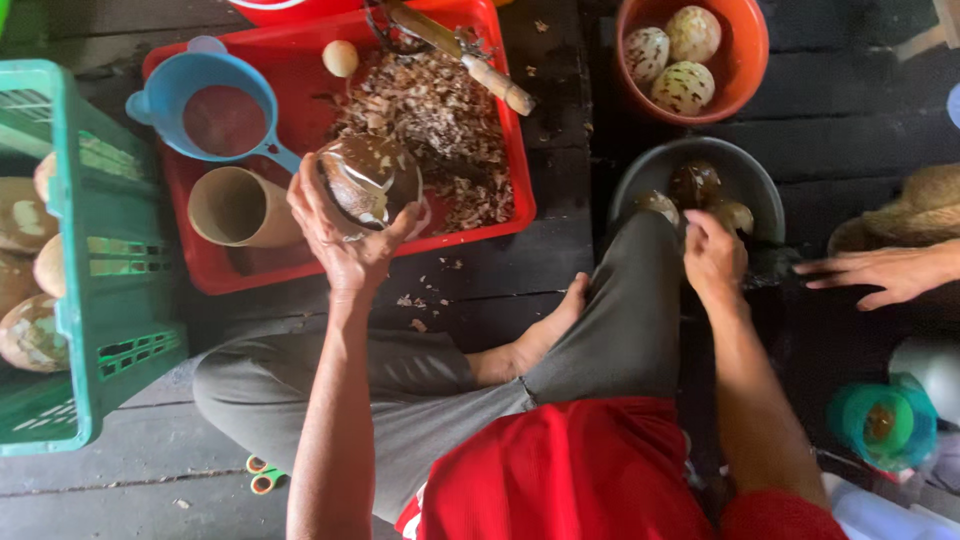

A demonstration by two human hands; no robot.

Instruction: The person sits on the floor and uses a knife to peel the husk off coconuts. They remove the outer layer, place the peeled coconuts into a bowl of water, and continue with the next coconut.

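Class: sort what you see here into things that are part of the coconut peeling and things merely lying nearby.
In use: left hand gripping coconut; right hand at grey bowl; red tray of shavings; orange bowl.

Lying about: blue funnel, cup, green crate, scissors.

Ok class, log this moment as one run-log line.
left hand: holds brown coconut over red tray | right hand: reaching into dark bowl | peeled coconuts in orange bowl

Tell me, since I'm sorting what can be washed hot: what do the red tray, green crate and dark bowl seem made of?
Red tray: likely plastic, smooth moulded rim, uniform colour. Green crate: plastic, moulded slotted walls. Dark bowl: probably metal, thin rim with dull grey sheen, though dark plastic is possible.
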